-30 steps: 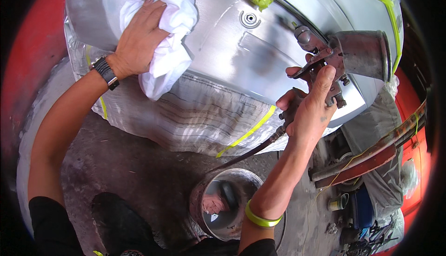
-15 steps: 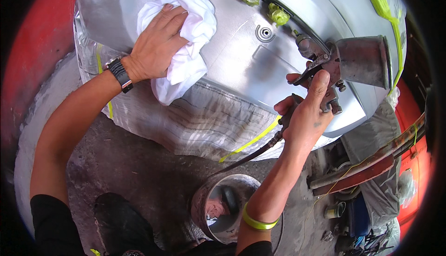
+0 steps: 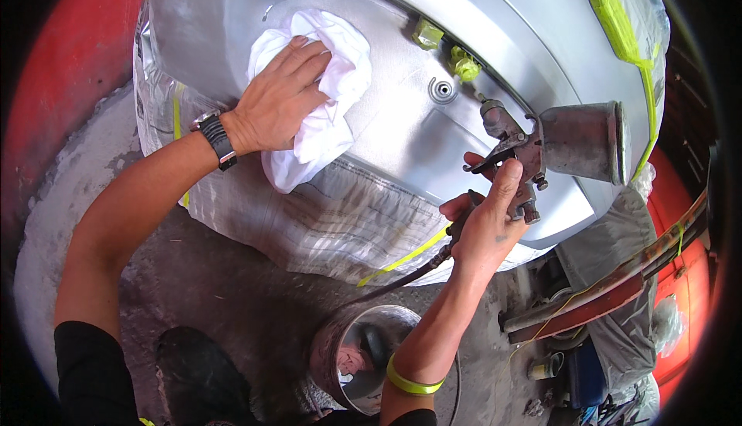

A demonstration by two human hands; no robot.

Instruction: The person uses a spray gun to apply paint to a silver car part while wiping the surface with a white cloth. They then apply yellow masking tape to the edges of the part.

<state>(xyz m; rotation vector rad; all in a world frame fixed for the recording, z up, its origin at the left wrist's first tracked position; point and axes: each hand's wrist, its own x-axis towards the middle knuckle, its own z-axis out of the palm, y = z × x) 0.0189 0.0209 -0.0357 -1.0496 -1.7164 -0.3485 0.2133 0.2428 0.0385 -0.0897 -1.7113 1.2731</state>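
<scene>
A crumpled white cloth (image 3: 340, 63) lies against the silver car body panel (image 3: 394, 128), with my left hand (image 3: 282, 101) pressed over it and holding it there. In my right hand (image 3: 491, 221) is a spray gun (image 3: 506, 136), gripped by its handle, my fingers near the trigger. Its metal cup (image 3: 583, 140) sticks out to the right, and the nozzle end faces the panel. From the handle's bottom an air hose (image 3: 402, 281) runs down to the left. Yellow-green tape covers two small parts (image 3: 464, 64) on the panel, above a round fitting (image 3: 442, 90).
Masking paper (image 3: 309, 217) edged with yellow tape hangs below the panel. An open bucket (image 3: 340, 349) stands on the floor between my arms. At the right are a curved bar (image 3: 595, 302), a grey cover (image 3: 610, 248) and a small can (image 3: 546, 366). Red surfaces (image 3: 69, 63) flank both sides.
The view has shifted, so the panel sits slightly lower. My left hand and cloth appear a little further right; my right hand with the spray gun is lower and further left.
</scene>
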